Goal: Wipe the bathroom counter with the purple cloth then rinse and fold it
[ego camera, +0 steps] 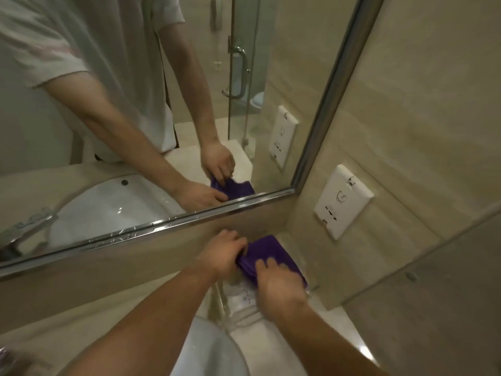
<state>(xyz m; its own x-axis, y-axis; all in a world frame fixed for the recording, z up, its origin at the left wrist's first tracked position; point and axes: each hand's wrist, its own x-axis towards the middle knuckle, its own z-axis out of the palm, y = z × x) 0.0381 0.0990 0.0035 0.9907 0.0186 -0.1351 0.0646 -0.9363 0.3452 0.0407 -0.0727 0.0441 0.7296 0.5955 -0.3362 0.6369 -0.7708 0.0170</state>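
The purple cloth (pixel 267 253) lies bunched on the beige counter (pixel 320 329) in the back right corner, where the wall meets the mirror. My left hand (pixel 223 253) grips the cloth's left end with the fingers curled around it. My right hand (pixel 279 283) presses and pinches the cloth's near edge from the front. Both forearms reach in from the bottom of the view. The counter under the hands looks wet and shiny.
A white sink basin (pixel 211 354) sits at the bottom, left of my right arm. The mirror (pixel 162 104) with a chrome frame runs along the back. A white wall socket plate (pixel 343 200) hangs on the right wall. A faucet shows only as a reflection at the left.
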